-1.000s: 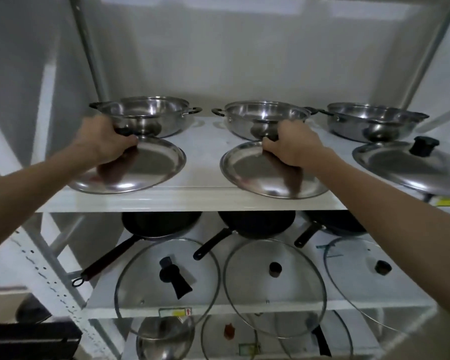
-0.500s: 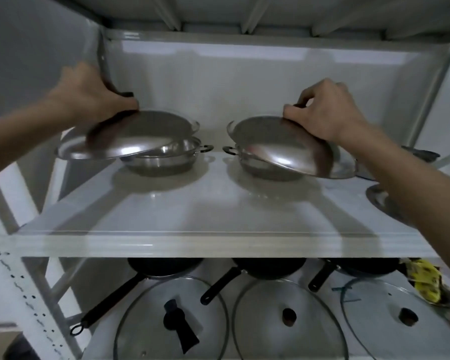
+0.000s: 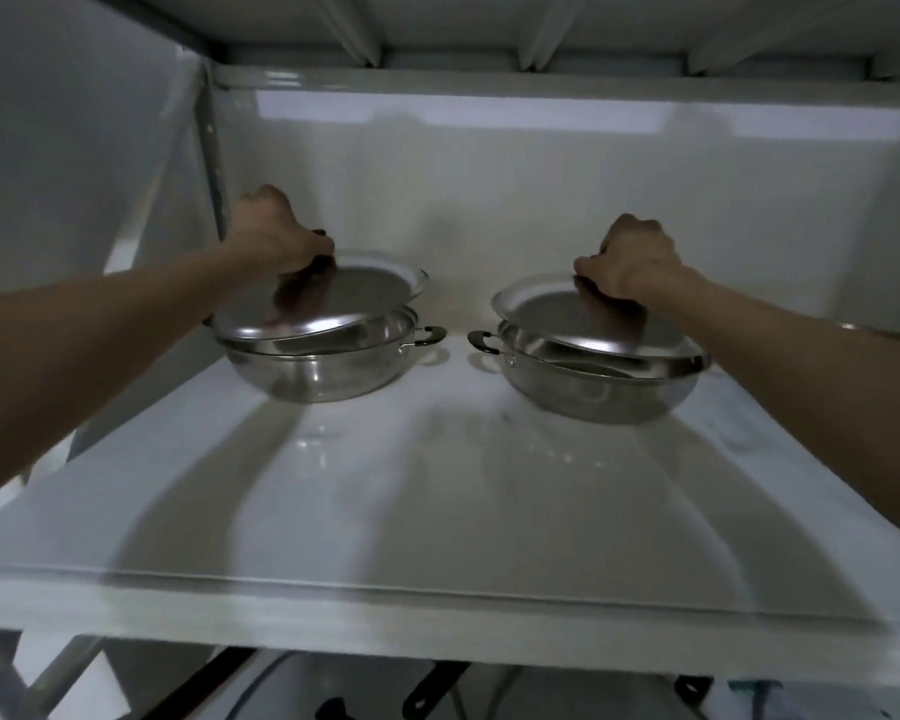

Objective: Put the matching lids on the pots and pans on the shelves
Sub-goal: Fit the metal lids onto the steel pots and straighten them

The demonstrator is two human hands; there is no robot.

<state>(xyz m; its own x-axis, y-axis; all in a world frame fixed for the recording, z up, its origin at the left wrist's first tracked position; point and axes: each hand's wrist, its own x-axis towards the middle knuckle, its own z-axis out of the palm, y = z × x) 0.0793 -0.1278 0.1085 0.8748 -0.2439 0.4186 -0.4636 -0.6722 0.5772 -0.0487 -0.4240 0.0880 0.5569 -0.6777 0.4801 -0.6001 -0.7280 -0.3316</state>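
Observation:
Two shallow steel pots stand at the back of the white top shelf [image 3: 437, 501]. My left hand [image 3: 274, 236] grips the black knob of a steel lid [image 3: 344, 296], which sits tilted on the left pot [image 3: 323, 366], its far edge raised. My right hand [image 3: 632, 265] holds the knob of a second steel lid [image 3: 567, 317], tilted over the right pot [image 3: 593, 381] with its near right edge on the rim. Both knobs are mostly hidden under my fingers.
The rim of a third steel pot [image 3: 884, 332] peeks out behind my right forearm. Black pan handles [image 3: 432, 688] and glass lids show on the shelf below. A metal upright [image 3: 211, 158] stands at the back left, close to my left hand.
Both lids came up from the front of the shelf and now sit lower over their pots. My view has tilted upward, so the lower shelf is nearly out of sight.

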